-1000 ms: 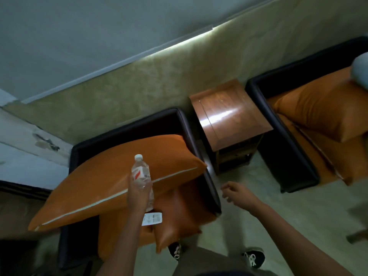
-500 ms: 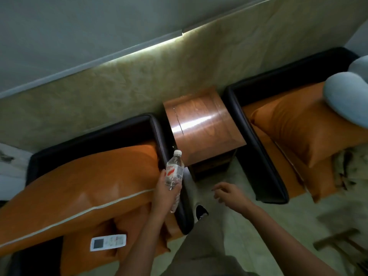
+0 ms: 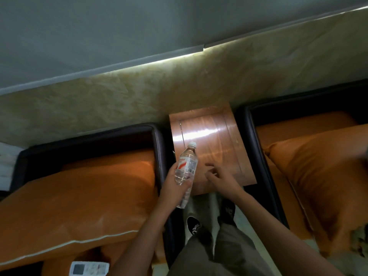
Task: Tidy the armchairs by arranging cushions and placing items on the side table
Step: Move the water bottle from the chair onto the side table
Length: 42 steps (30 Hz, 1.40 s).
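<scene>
Left hand [image 3: 175, 187] grips the tilted clear plastic bottle [image 3: 187, 164] over the glossy wooden side table [image 3: 219, 136]'s near-left edge, so it may topple; right hand [image 3: 221, 180] is loose and empty.

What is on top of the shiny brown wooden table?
The shiny brown wooden table shows only reflected light on top. The clear plastic water bottle, gripped by the left hand, and the right hand cover its near part.

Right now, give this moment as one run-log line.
left hand: grips water bottle, tilted, at side table | right hand: open, empty | remote control: on left armchair
</scene>
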Tool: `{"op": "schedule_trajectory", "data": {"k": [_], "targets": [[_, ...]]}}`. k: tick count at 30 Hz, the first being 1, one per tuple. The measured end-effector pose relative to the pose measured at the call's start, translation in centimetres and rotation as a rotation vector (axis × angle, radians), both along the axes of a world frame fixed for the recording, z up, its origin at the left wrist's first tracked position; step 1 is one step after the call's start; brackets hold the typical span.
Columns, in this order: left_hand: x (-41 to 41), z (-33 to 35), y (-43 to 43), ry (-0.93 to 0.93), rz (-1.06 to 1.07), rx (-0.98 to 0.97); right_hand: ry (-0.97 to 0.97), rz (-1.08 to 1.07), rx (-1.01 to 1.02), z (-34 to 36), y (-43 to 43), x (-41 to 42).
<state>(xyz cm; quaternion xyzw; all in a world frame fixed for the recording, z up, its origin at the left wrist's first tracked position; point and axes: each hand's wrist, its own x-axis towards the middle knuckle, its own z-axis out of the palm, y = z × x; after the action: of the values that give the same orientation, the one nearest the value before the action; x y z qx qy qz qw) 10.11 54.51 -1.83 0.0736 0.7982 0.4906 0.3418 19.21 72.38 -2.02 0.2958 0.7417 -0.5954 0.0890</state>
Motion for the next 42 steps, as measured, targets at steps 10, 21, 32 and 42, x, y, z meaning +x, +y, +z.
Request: {"op": "schedule_trajectory", "data": {"k": [10, 21, 32, 42], "targets": [[-5.4, -3.2, 8.0, -0.083, 0.193, 0.15, 0.054, 0.016, -0.242, -4.0, 4.8, -8.0], [-13.1, -10.7, 14.5, 0.001, 0.223, 0.197, 0.168, 0.063, -0.336, -10.6, 11.0, -15.8], [-20.1, -15.8, 17.5, 0.18, 0.244, 0.365, 0.365, 0.09, -0.168, -15.2, 13.5, -23.4], [-19.6, -16.2, 17.9, 0.182, 0.209, 0.346, 0.365, 0.022, -0.163, -17.6, 12.4, -22.5]]}}
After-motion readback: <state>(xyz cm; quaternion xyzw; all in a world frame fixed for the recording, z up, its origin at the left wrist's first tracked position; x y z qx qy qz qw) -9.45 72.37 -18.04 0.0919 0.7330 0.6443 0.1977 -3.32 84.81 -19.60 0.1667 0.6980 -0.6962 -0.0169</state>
